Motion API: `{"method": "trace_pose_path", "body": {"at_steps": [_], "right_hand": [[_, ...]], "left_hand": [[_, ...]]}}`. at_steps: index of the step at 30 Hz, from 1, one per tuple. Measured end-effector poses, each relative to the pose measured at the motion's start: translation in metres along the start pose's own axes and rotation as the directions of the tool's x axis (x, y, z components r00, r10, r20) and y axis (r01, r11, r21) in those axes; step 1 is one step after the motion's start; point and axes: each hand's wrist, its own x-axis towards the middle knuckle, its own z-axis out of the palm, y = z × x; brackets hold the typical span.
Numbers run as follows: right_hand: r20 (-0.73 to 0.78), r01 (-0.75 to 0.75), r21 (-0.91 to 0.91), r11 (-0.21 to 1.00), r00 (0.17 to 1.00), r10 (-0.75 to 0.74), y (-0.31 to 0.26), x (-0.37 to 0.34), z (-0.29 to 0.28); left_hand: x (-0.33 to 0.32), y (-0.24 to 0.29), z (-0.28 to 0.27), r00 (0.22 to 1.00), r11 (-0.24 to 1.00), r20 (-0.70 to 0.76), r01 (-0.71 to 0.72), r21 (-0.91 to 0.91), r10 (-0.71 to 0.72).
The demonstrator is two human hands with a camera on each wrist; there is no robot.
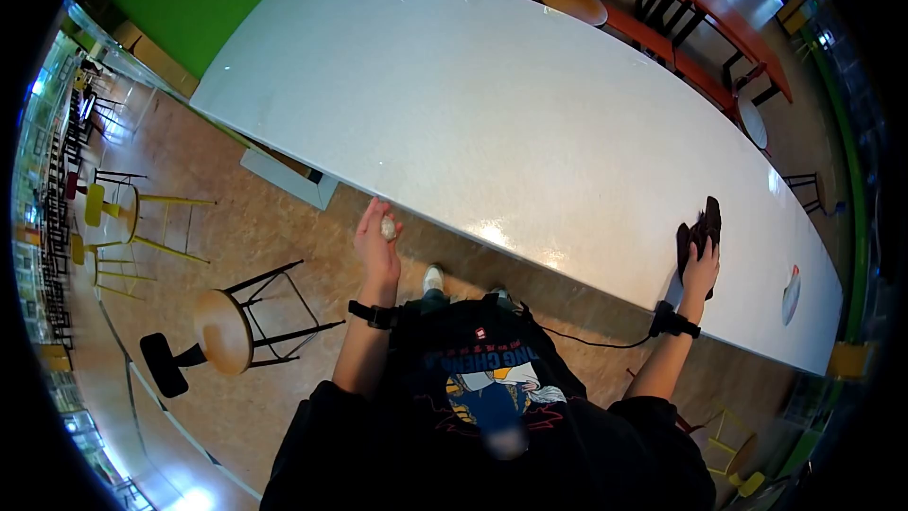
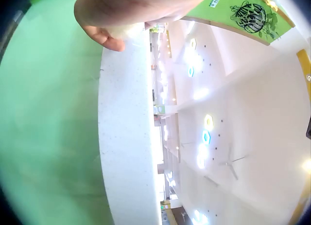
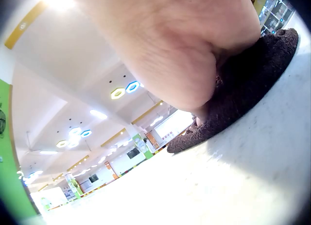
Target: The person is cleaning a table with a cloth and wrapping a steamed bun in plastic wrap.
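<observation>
At the near edge of the white table (image 1: 530,114), my left hand (image 1: 375,241) holds a small pale, crumpled lump (image 1: 388,228) against the palm, its fingers loosely bent about it. In the left wrist view, part of that lump (image 2: 127,30) shows under the hand (image 2: 136,8), above curled fingertips. On the right part of the table, my right hand (image 1: 701,270) grips a bunched dark brown cloth (image 1: 707,218). The right wrist view has the fuzzy cloth (image 3: 243,96) flat against the tabletop under the hand (image 3: 180,50), which hides most of the fingers.
A white packet with a red mark (image 1: 791,295) lies near the table's right end. A round-seated stool (image 1: 223,331) stands on the floor at left. Beyond the far edge are red benches (image 1: 643,33) and another stool (image 1: 573,2). A green panel (image 1: 189,0) borders the left end.
</observation>
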Motion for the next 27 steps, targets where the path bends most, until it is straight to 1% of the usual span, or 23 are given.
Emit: {"method": "trace_pose_path", "body": {"at_steps": [2, 4, 5, 7, 8, 10, 11, 12, 13, 14, 15, 16, 17, 18, 19, 20, 21, 22, 23, 24, 25, 26, 27], "right_hand": [[0.002, -0.006, -0.006, 1.0, 1.0, 0.006, -0.004, -0.001, -0.002], [0.02, -0.03, -0.02, 0.999, 0.999, 0.03, -0.007, -0.002, -0.006], [0.022, -0.027, -0.021, 0.999, 0.999, 0.028, -0.008, -0.003, -0.008], [0.043, -0.042, 0.006, 0.999, 0.998, 0.042, -0.01, -0.002, -0.011], [0.041, -0.038, 0.005, 0.999, 0.998, 0.038, -0.01, -0.001, -0.011], [-0.018, -0.003, 0.076, 0.997, 1.0, 0.004, -0.011, 0.0, -0.014], [-0.024, 0.01, 0.076, 0.997, 1.0, -0.008, -0.011, 0.0, -0.016], [-0.189, 0.045, 0.139, 0.989, 0.982, -0.018, -0.021, -0.006, -0.026], [-0.347, 0.093, 0.195, 0.976, 0.938, -0.02, -0.036, -0.012, -0.038], [-0.416, 0.164, 0.214, 0.963, 0.907, -0.063, -0.055, -0.018, -0.055], [-0.413, 0.183, 0.21, 0.96, 0.907, -0.083, -0.069, -0.023, -0.059], [-0.331, 0.248, 0.556, 0.793, 0.942, -0.063, -0.084, -0.025, -0.062], [-0.239, 0.246, 0.824, 0.511, 0.968, -0.08, -0.1, -0.03, -0.066], [-0.206, 0.22, 0.845, 0.488, 0.975, -0.082, -0.126, -0.042, -0.075], [-0.187, 0.265, 0.825, 0.499, 0.962, -0.2, -0.146, -0.053, -0.082], [-0.162, 0.3, 0.823, 0.482, 0.938, -0.307, -0.18, -0.069, -0.101], [-0.126, 0.321, 0.842, 0.434, 0.899, -0.42, -0.206, -0.084, -0.112], [-0.131, 0.394, 0.838, 0.379, 0.818, -0.56, -0.227, -0.095, -0.113], [-0.109, 0.382, 0.873, 0.303, 0.758, -0.643, -0.25, -0.109, -0.118], [-0.088, 0.375, 0.893, 0.248, 0.686, -0.722, -0.271, -0.123, -0.119], [-0.071, 0.366, 0.909, 0.2, 0.608, -0.791, -0.291, -0.136, -0.123], [-0.036, 0.336, 0.926, 0.173, 0.533, -0.845, -0.308, -0.147, -0.118], [-0.047, 0.332, 0.936, 0.114, 0.442, -0.896, -0.323, -0.157, -0.112]], "left_hand": [[0.001, 0.001, 0.002, 1.0, 1.0, 0.013, 0.004, -0.008, -0.004], [0.002, 0.001, 0.001, 0.999, 0.997, 0.022, 0.036, -0.072, -0.035], [0.003, 0.001, 0.0, 0.999, 0.997, 0.018, 0.037, -0.072, -0.036], [0.005, 0.002, 0.001, 0.994, 0.98, 0.025, 0.107, -0.165, -0.104], [0.007, 0.003, 0.001, 0.994, 0.98, 0.023, 0.106, -0.169, -0.104], [0.014, 0.003, -0.002, 0.987, 0.97, 0.072, 0.155, -0.189, -0.144], [0.016, 0.003, -0.003, 0.988, 0.968, 0.067, 0.151, -0.201, -0.14], [0.018, 0.003, -0.006, 0.98, 0.969, 0.098, 0.185, -0.165, -0.17], [0.019, 0.003, -0.009, 0.971, 0.967, 0.125, 0.217, -0.129, -0.202], [0.019, 0.002, -0.011, 0.974, 0.966, 0.11, 0.215, -0.143, -0.2], [0.02, 0.002, -0.013, 0.973, 0.975, 0.131, 0.203, -0.086, -0.191], [0.021, 0.003, -0.013, 0.971, 0.982, 0.154, 0.189, -0.03, -0.182], [0.021, 0.003, -0.012, 0.974, 0.981, 0.141, 0.187, -0.046, -0.179], [0.018, 0.006, -0.01, 0.977, 0.985, 0.131, 0.17, 0.008, -0.17], [0.017, 0.008, -0.008, 0.98, 0.986, 0.122, 0.153, 0.061, -0.16], [0.016, 0.009, -0.007, 0.982, 0.988, 0.108, 0.151, 0.041, -0.155], [0.015, 0.01, -0.007, 0.981, 0.985, 0.12, 0.143, 0.101, -0.154], [0.016, 0.01, -0.008, 0.979, 0.978, 0.131, 0.133, 0.161, -0.155], [0.016, 0.008, -0.008, 0.982, 0.981, 0.117, 0.134, 0.143, -0.151], [0.016, 0.006, -0.008, 0.985, 0.979, 0.13, 0.092, 0.182, -0.117], [0.016, 0.005, -0.007, 0.986, 0.973, 0.145, 0.049, 0.224, -0.083], [0.018, 0.003, -0.007, 0.988, 0.975, 0.134, 0.049, 0.216, -0.079], [0.021, 0.001, -0.007, 0.987, 0.971, 0.15, 0.016, 0.238, -0.053]]}}
